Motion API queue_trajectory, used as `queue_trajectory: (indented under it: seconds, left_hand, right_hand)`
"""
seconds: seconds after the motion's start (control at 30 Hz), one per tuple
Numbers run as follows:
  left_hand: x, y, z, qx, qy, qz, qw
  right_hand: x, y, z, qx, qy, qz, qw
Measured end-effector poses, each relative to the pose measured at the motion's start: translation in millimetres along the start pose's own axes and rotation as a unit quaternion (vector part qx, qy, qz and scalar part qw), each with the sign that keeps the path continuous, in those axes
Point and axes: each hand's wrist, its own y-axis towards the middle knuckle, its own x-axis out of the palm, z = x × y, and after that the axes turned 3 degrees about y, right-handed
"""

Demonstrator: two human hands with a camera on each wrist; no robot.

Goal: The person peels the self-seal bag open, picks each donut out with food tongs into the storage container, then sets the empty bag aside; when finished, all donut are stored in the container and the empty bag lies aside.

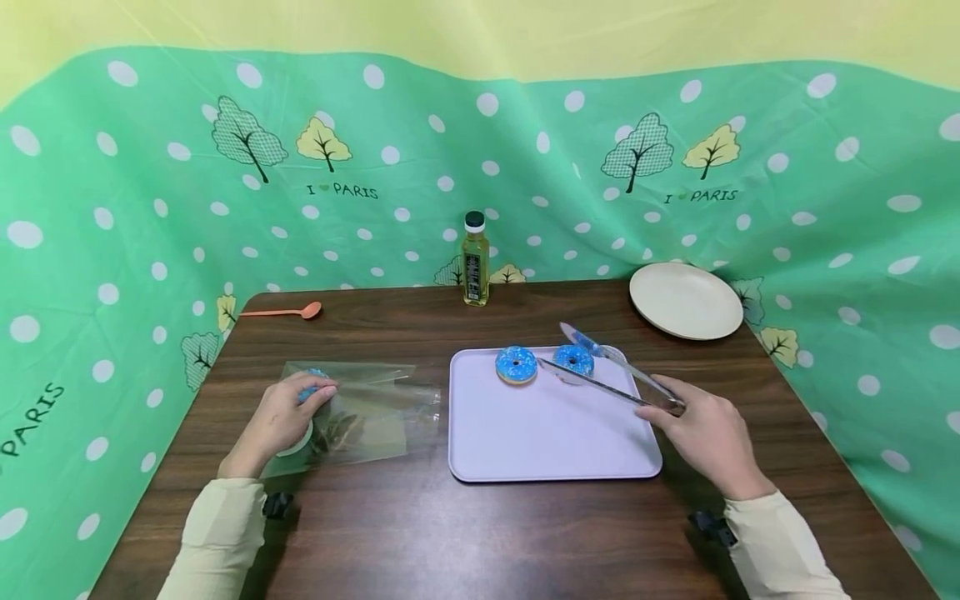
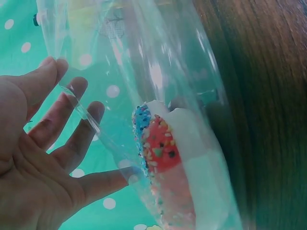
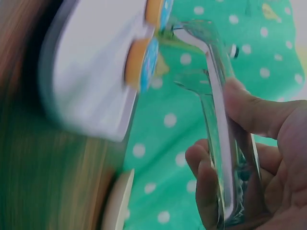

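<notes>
In the head view, my left hand [image 1: 273, 417] is over a clear plastic bag [image 1: 382, 425]. Its thumb and index finger pinch the bag's edge in the left wrist view, the other fingers spread. Inside the bag are a blue sprinkled doughnut [image 2: 141, 120], a red sprinkled one [image 2: 163, 143] and a white piece [image 2: 201, 163] of unclear kind. My right hand [image 1: 708, 429] holds metal tongs [image 1: 630, 367], their arms apart around the right blue doughnut [image 1: 566, 357]. Another blue doughnut [image 1: 506, 358] lies left of it. Both are on a white tray [image 1: 517, 442].
An oil bottle [image 1: 474, 267] with a dark cap stands at the table's back edge. An orange spoon [image 1: 309, 311] lies at the back left. A white plate [image 1: 686, 300] sits at the back right. Patterned green cloth [image 1: 420, 192] hangs behind the table.
</notes>
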Motion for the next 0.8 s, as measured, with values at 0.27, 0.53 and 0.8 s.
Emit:
queue_trajectory:
  seconds: [0.27, 0.53, 0.8]
  left_hand:
    - [1.3, 0.8, -1.6, -0.003, -0.001, -0.001, 1.0]
    - [-0.8, 1.7, -1.3, -0.009, -0.001, -0.007, 0.9999]
    - [-0.8, -0.9, -1.7, -0.011, -0.006, -0.008, 0.9999]
  right_hand:
    - [21.5, 9.4, -33.3, -0.062, 0.036, -0.035, 0.9968]
    - [42.1, 16.2, -63.3, -0.098, 0.054, -0.078, 0.9906]
    - [65.1, 21.2, -93.6, -0.159, 0.05, -0.092, 0.9817]
